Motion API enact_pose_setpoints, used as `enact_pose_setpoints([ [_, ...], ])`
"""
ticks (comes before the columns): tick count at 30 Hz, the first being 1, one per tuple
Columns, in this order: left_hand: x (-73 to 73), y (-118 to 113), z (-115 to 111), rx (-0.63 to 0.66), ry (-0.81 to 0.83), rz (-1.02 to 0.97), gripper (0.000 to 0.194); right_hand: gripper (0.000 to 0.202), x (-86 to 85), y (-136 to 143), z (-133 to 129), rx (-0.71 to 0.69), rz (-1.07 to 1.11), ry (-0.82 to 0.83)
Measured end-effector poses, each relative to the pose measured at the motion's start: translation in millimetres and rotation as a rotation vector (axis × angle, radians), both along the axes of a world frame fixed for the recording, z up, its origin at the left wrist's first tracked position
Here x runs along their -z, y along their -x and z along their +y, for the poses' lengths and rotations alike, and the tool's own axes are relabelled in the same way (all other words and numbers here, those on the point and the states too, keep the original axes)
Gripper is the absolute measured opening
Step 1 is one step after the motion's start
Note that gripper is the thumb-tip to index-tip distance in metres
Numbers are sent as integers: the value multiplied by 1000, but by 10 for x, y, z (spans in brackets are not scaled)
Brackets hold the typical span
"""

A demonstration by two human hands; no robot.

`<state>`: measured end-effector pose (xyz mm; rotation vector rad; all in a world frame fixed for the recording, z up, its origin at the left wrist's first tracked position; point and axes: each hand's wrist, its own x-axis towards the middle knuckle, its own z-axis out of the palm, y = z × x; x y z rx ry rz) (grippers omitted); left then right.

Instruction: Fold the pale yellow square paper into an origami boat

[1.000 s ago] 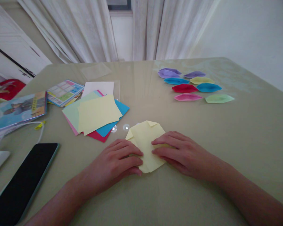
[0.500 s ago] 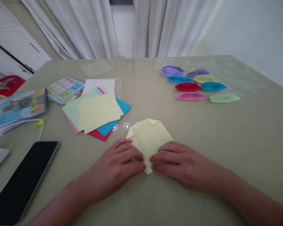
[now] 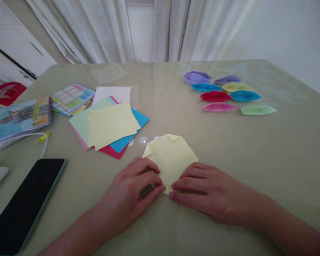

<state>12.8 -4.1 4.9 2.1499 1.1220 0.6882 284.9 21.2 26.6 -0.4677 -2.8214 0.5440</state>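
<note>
A pale yellow sheet of origami paper (image 3: 173, 151) lies on the table in front of me, its far and left corners folded inward. My left hand (image 3: 138, 190) has thumb and fingertips closed on the paper's near left edge. From the other side, my right hand (image 3: 205, 190) presses its thumb and fingers together on the near right edge. The fingertips of both hands almost meet at the near corner, which they partly cover. Beyond the left hand rests a fan of coloured paper sheets (image 3: 112, 124), pale yellow on top.
Several folded paper boats (image 3: 220, 107) in various colours stand in rows at the far right. On the left are a black phone (image 3: 29, 202), a white cable (image 3: 45, 147), a picture book (image 3: 18, 119) and a colourful booklet (image 3: 73, 97). Small clear discs (image 3: 143, 140) lie beyond the folded sheet.
The near corner of the yellow paper has been turned up slightly between my fingertips. My left fingers have bent more, and my right hand has shifted a little toward me. The view tilted slightly.
</note>
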Motion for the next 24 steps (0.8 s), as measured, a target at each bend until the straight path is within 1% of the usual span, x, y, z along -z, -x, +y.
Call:
enact_pose_setpoints([
  [6, -14, -20, -17, -21, -5, 8, 6, 25, -6, 14, -20, 10, -23, -40],
  [10, -20, -28, -22, -27, -7, 11, 7, 28, -15, 9, -27, -9, -5, -46],
  [17, 5, -18, -25, -37, -2, 14, 6, 22, -5, 16, -45, 22, -41, -24],
  [24, 9, -12, -10, -31, 2, 10, 6, 23, -8, -4, -11, 12, -42, 40],
])
